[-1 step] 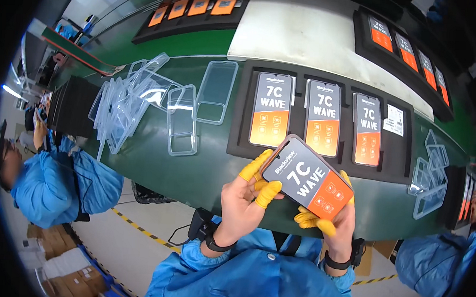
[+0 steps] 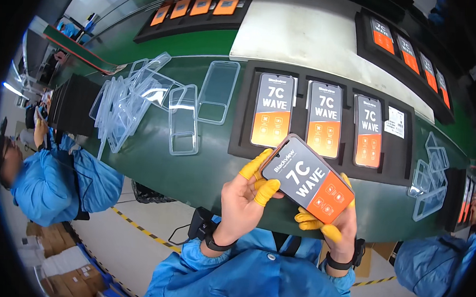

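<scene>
A smartphone (image 2: 312, 179) with a grey and orange printed film on its screen is tilted between my two hands above the bench's near edge. My left hand (image 2: 244, 202), in yellow finger cots, is closed on its upper left end, thumb in front and fingers at the edge. My right hand (image 2: 343, 227), also in yellow finger cots, grips the lower right end; its thumb is low by the corner. Just beyond lies a black foam tray (image 2: 242, 131) bearing three similar phones (image 2: 323, 120). A white label (image 2: 395, 122) shows in its rightmost slot.
Clear phone cases lie in a heap (image 2: 124, 109) at left, with two single cases (image 2: 184, 119) beside it. More clear cases (image 2: 429, 178) are at right. Filled trays (image 2: 406, 63) stand at the back. Co-workers in blue sit at left (image 2: 61, 183) and right (image 2: 429, 268).
My right thumb has shifted slightly down and away from the phone's edge. The phone and my left hand stay practically where they were.
</scene>
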`<state>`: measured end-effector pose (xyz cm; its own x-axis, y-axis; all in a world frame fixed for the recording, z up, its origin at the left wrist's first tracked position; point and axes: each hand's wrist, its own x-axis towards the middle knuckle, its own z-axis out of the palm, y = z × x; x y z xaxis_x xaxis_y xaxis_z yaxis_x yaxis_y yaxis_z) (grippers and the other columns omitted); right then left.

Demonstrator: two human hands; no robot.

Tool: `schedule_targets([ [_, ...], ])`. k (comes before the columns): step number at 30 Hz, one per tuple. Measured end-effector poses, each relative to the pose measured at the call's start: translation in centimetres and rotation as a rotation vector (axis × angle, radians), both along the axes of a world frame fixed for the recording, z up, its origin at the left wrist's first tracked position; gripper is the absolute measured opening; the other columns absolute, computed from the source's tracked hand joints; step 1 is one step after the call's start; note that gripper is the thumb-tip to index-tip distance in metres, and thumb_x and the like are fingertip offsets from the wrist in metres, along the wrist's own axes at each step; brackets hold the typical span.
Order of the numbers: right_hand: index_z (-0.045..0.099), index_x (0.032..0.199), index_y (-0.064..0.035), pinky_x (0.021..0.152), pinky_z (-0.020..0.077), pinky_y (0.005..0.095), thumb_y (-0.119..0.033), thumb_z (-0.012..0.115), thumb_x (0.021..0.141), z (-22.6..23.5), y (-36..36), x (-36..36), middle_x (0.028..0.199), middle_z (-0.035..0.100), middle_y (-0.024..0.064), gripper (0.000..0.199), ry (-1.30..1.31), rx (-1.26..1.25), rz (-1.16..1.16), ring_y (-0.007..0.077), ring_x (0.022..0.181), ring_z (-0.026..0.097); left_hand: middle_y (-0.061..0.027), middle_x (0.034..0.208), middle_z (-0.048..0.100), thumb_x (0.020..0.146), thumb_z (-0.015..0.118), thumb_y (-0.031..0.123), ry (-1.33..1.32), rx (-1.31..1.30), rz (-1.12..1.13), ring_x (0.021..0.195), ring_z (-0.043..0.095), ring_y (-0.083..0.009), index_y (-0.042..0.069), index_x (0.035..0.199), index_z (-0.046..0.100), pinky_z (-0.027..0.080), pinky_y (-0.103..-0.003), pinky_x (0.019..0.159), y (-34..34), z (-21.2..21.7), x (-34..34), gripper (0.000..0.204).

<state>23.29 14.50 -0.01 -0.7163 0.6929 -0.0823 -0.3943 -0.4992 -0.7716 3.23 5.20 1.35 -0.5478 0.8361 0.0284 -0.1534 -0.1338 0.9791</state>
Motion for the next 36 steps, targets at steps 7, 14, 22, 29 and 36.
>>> schedule_targets([
  [7, 0.020, 0.148, 0.0061, 0.078, 0.0630, 0.0469, -0.023, 0.077, 0.088, -2.5, -0.3, 0.8, 0.128, 0.059, 0.0296, 0.088, -0.079, 0.066, -0.027, 0.0396, 0.102, 0.071, -0.0180, 0.115, 0.069, 0.095, 0.064, 0.001, -0.174, -0.008, 0.063, 0.097, 0.070, -0.0232, -0.007, 0.139, 0.051, 0.063, -0.030, 0.068, 0.2, 0.8, -0.2, 0.046],
  [14, 0.024, 0.146, 0.0064, 0.079, 0.0627, 0.0453, -0.025, 0.078, 0.087, -3.1, -0.8, -0.2, 0.121, 0.063, 0.0265, 0.086, -0.097, 0.092, -0.214, 0.0367, 0.096, 0.072, -0.0185, 0.116, 0.068, 0.092, 0.066, -0.003, -0.107, -0.036, 0.109, 0.098, 0.070, -0.0229, -0.007, 0.136, 0.054, 0.064, -0.031, 0.066, 0.5, 1.7, 0.6, 0.046],
  [22, 0.024, 0.148, 0.0026, 0.084, 0.0604, 0.0458, -0.021, 0.079, 0.086, -2.1, -0.6, 0.2, 0.125, 0.061, 0.0227, 0.086, -0.025, 0.054, -0.211, 0.0344, 0.099, 0.071, -0.0194, 0.127, 0.061, 0.092, 0.068, -0.002, -0.263, 0.120, 0.068, 0.104, 0.068, -0.0246, -0.006, 0.134, 0.054, 0.064, -0.035, 0.079, 0.0, 1.8, 0.7, 0.045],
  [29, 0.022, 0.149, 0.0027, 0.089, 0.0586, 0.0441, -0.021, 0.078, 0.087, -1.4, -0.7, 0.7, 0.130, 0.058, 0.0227, 0.087, -0.073, 0.097, -0.111, 0.0335, 0.105, 0.069, -0.0172, 0.107, 0.069, 0.092, 0.071, 0.001, -0.105, 0.201, 0.163, 0.095, 0.069, -0.0216, -0.009, 0.115, 0.067, 0.061, -0.034, 0.081, -0.9, 1.0, 0.1, 0.025],
  [36, 0.024, 0.147, 0.0034, 0.088, 0.0593, 0.0442, -0.004, 0.070, 0.090, -1.1, -1.2, 0.2, 0.126, 0.060, 0.0257, 0.073, -0.038, 0.127, -0.165, 0.0358, 0.103, 0.070, -0.0151, 0.103, 0.071, 0.091, 0.070, -0.002, -0.109, 0.178, 0.220, 0.088, 0.069, -0.0188, -0.008, 0.114, 0.069, 0.059, -0.033, 0.078, -0.5, -0.4, 0.1, 0.023],
])
